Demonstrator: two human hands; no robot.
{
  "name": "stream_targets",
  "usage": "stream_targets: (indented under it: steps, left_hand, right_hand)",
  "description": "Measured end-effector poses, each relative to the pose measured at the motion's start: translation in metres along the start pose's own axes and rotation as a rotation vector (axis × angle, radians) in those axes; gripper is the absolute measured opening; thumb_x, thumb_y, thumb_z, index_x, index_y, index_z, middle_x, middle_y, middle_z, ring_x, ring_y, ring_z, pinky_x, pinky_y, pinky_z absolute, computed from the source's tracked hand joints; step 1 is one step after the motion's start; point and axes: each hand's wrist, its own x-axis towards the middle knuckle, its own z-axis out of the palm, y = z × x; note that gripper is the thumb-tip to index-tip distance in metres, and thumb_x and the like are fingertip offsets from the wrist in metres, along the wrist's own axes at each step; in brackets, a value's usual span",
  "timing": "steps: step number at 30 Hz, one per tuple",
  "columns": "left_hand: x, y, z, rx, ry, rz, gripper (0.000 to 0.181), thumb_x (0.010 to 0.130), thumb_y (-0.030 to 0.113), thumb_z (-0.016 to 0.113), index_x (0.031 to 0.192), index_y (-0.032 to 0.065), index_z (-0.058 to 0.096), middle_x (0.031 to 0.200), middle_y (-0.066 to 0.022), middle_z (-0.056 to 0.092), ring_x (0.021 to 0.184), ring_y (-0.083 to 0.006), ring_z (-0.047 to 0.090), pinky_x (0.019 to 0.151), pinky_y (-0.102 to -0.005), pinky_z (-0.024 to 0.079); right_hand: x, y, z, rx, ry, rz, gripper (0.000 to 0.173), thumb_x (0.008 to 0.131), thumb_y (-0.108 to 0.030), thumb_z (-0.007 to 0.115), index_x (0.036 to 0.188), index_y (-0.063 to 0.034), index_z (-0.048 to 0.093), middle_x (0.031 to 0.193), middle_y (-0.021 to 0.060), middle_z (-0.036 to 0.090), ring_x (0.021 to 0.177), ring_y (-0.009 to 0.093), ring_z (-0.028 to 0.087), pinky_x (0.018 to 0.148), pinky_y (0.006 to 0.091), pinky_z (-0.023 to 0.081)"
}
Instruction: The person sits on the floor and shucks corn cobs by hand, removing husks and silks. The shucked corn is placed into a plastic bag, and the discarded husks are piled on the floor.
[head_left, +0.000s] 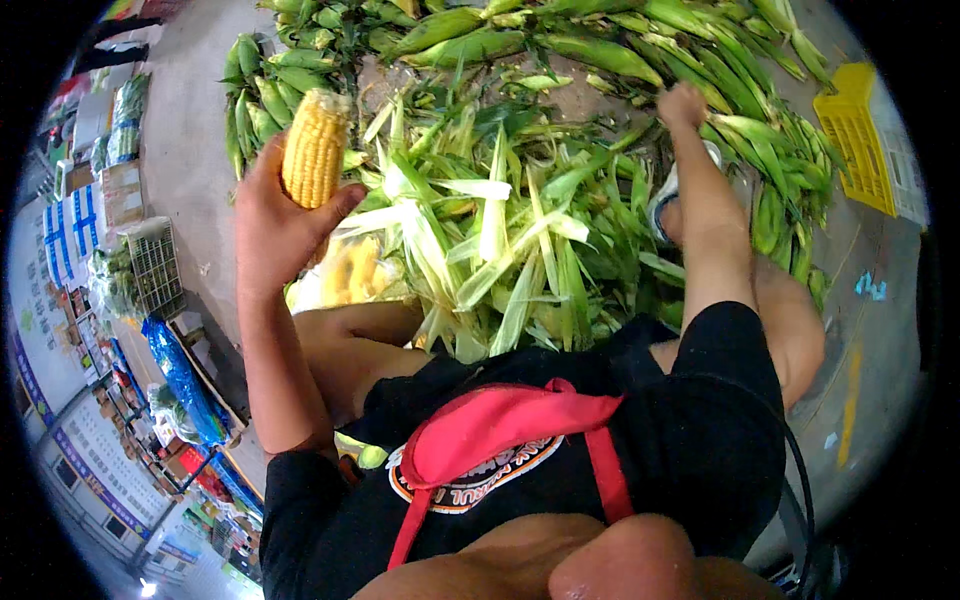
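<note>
My left hand (274, 202) is raised on the left, its fingers and thumb wrapped around a husked yellow corn cob (315, 150) that stands nearly upright. My right hand (681, 105) reaches far forward, beside unhusked green corn ears (739, 82). It looks curled, but blur hides whether it grips anything. Between my legs rises a heap of stripped corn husks (510, 232), pale green and loose. Under my left forearm, partly hidden by it, a clear plastic bag (356, 270) contains several yellow cobs.
More unhusked ears (281, 90) lie in an arc on the concrete floor (187, 97). A yellow plastic crate (855, 135) stands at the right, against a white one (900, 165). To the left are a grey crate (154, 266) and bagged vegetables (116, 277).
</note>
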Motion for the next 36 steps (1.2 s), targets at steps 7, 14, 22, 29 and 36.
stream_targets:
  steps: [7, 14, 22, 29, 36]
  left_hand:
    - [0.023, -0.023, -0.005, 0.095, -0.018, -0.037, 0.065, 0.071, 0.034, 0.09, 0.117, -0.001, 0.061, 0.086, -0.0177, 0.067, 0.077, -0.0253, 0.065, 0.072, -0.0391, 0.054]
    - [0.037, -0.026, -0.013, -0.284, -0.167, -0.12, 0.054, 0.081, 0.029, 0.085, 0.118, 0.0004, 0.059, 0.092, -0.0081, 0.067, 0.081, -0.0147, 0.064, 0.074, -0.0308, 0.053]
    - [0.036, -0.012, -0.029, -0.93, -0.139, -0.164, 0.049, 0.084, 0.025, 0.081, 0.116, 0.0025, 0.051, 0.088, -0.01, 0.066, 0.066, -0.0201, 0.067, 0.062, -0.0352, 0.059]
    - [0.031, -0.017, -0.034, -0.579, 0.043, -0.104, 0.042, 0.078, 0.03, 0.085, 0.1, 0.0001, 0.066, 0.08, -0.0102, 0.069, 0.068, -0.0168, 0.066, 0.066, -0.0343, 0.055]
    - [0.03, -0.039, -0.028, -0.018, 0.133, 0.126, 0.05, 0.066, 0.036, 0.08, 0.1, 0.0002, 0.07, 0.09, -0.0223, 0.071, 0.085, -0.0384, 0.07, 0.081, -0.0453, 0.056]
  right_hand:
    - [0.049, 0.06, 0.044, -0.255, -0.188, -0.075, 0.05, 0.099, -0.041, 0.059, 0.139, -0.0116, 0.057, 0.122, 0.0213, 0.067, 0.107, 0.037, 0.065, 0.09, 0.0511, 0.053]
    - [0.025, 0.013, 0.047, -0.001, -0.464, 0.015, 0.042, 0.097, -0.028, 0.063, 0.126, 0.0025, 0.062, 0.111, 0.0214, 0.07, 0.095, 0.034, 0.069, 0.08, 0.0487, 0.057]
    - [-0.136, -0.112, -0.131, 1.448, -0.557, 0.039, 0.048, 0.101, -0.039, 0.061, 0.14, -0.0118, 0.052, 0.081, 0.001, 0.051, 0.048, 0.008, 0.036, 0.042, 0.0241, 0.027]
    - [-0.26, -0.179, -0.316, 1.971, -1.131, -0.664, 0.041, 0.103, -0.046, 0.055, 0.114, -0.0068, 0.058, 0.089, 0.0065, 0.06, 0.069, 0.018, 0.055, 0.06, 0.0299, 0.046]
    - [-0.33, -0.19, -0.366, 1.239, -0.779, -0.511, 0.031, 0.105, -0.033, 0.054, 0.118, -0.0045, 0.056, 0.086, 0.0056, 0.063, 0.069, 0.016, 0.059, 0.063, 0.0338, 0.052]
